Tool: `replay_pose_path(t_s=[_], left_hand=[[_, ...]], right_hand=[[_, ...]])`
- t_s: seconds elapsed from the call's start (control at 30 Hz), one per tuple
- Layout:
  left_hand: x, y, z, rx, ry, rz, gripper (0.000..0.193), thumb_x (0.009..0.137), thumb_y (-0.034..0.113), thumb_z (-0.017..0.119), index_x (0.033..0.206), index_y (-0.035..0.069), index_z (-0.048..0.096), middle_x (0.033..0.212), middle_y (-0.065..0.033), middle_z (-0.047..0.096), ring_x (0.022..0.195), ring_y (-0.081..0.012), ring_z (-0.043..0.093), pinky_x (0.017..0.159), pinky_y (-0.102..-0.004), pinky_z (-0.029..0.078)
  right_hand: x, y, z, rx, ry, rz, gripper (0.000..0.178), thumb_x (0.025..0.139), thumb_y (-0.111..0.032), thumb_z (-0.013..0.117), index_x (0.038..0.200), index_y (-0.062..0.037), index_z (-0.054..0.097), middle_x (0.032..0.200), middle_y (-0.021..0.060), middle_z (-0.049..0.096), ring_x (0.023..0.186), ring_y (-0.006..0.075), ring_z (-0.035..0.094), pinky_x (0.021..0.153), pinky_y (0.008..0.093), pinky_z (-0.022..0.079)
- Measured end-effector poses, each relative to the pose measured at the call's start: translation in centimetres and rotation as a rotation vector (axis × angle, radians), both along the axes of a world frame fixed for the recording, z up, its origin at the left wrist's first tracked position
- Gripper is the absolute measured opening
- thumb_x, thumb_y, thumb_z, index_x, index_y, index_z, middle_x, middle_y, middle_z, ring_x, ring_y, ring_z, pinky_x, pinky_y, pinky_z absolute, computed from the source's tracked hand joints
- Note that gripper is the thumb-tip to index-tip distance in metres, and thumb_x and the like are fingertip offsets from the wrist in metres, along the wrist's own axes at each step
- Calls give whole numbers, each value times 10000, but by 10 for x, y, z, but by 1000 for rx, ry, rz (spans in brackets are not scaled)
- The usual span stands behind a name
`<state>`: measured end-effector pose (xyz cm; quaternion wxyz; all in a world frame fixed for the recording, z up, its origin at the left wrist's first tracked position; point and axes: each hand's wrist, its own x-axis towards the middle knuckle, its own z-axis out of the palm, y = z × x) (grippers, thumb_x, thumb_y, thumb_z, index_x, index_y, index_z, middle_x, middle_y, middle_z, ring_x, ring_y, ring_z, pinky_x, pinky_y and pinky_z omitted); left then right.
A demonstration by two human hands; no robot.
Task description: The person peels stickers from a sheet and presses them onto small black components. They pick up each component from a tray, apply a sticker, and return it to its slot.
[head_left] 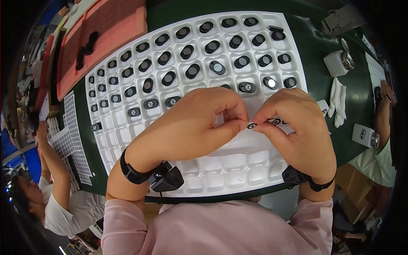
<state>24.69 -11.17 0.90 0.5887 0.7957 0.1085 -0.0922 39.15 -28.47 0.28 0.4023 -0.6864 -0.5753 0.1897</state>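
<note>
My right hand (297, 127) pinches a narrow white strip of round black stickers (276, 121) between thumb and forefinger. At the strip's left end, the thumb and forefinger of my left hand (214, 112) are closed on its edge. Both hands are raised over a white compartment tray (272, 187). Small black oval devices lie singly in many of its pockets; several in the nearer filled row, such as one black device (247, 87), bear a white mark. Others, like another black device (193, 71), show a plain grey disc. My hands and forearms hide the tray's middle.
To the right are white jars with metal lids (338, 63) (365, 136) and white gloves (338, 102). Sticker sheets (76, 140) lie left of the tray; a pink foam tray (104, 38) is behind. People sit at both sides, with one person's arm (55, 165) at left.
</note>
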Motion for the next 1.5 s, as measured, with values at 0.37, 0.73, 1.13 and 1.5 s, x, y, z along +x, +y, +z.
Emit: replay_pose_path(t_s=[0.37, 0.73, 1.13, 1.5], left_hand=[[0, -5, -8, 53, -37, 3, 61, 867, 40, 654, 920, 11, 645, 831, -64, 638, 785, -179, 599, 747, -305, 488], [4, -21, -29, 587, -298, -68, 83, 868, 51, 679, 942, 46, 642, 862, -109, 612, 816, -305, 598, 753, -397, 469], [10, -24, -34, 820, -456, -210, 324, 741, 34, 743, 1052, 73, 660, 1134, -104, 630, 1026, -314, 597, 860, -418, 469], [16, -30, -30, 1004, -388, -307, 523, 702, 85, 737, 1216, 69, 644, 1337, -122, 597, 1123, -294, 589, 913, -413, 461]], right_hand=[[0, -2, -1, -25, -31, 14, 167, 684, 36, 755, 787, -37, 646, 812, 82, 686, 783, 267, 654, 736, 367, 477], [54, -4, -11, -94, 81, -312, 189, 769, 43, 722, 922, 4, 619, 965, 49, 662, 880, 187, 604, 818, 333, 487], [53, 10, -35, -164, -76, -107, 365, 728, 86, 723, 1035, -45, 576, 952, 78, 642, 890, 266, 626, 821, 369, 497], [62, 3, -48, -70, 21, -41, 383, 734, 93, 716, 1060, -45, 570, 975, 83, 622, 896, 269, 626, 812, 371, 504]])
